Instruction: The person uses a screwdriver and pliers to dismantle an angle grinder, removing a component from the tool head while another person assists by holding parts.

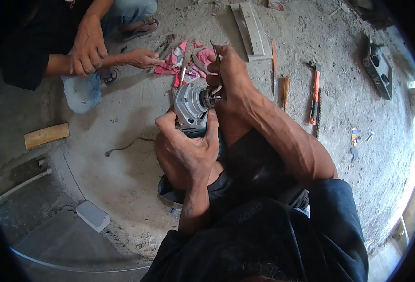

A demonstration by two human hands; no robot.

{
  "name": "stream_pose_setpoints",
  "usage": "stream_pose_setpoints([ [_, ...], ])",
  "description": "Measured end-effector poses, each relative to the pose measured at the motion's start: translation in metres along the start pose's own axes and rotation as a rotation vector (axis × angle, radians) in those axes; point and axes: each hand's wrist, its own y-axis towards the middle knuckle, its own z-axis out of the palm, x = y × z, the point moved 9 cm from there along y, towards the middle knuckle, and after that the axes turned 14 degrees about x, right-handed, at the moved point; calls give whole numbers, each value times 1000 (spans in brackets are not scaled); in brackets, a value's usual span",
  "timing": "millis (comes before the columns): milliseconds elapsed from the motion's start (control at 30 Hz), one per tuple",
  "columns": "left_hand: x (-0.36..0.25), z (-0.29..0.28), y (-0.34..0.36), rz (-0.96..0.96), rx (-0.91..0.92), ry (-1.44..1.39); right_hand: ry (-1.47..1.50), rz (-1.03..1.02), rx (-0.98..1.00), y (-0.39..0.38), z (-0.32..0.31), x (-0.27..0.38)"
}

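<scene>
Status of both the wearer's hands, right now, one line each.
Left hand: closed around the body of the grinder.
Right hand: closed on a thin metal tool, its lower end near the grinder's spindle.

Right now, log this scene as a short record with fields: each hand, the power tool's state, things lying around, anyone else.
Left hand: grips the angle grinder
Right hand: holds a thin metal tool beside the spindle
Angle grinder state: spindle pointing right, no disc visible
Beyond the hands: crumpled pink patterned cloth
To the right: wooden-handled tool, red-and-black-handled tool
Co-worker: at upper left, one hand near the cloth
</scene>
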Motion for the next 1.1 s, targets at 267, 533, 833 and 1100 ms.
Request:
stream_pose_setpoints([
  [267,13,6,11,8,69,-280,305,85,237,7,7,-10],
  [533,36,-4,43,12,58,-437,844,188,551,17,35,35],
  [833,52,-14,45,21,-83,-491,903,156,660,11,59,66],
  [1100,38,-30,28,-6,-68,-503,262,-67,310,-7,62,37],
])
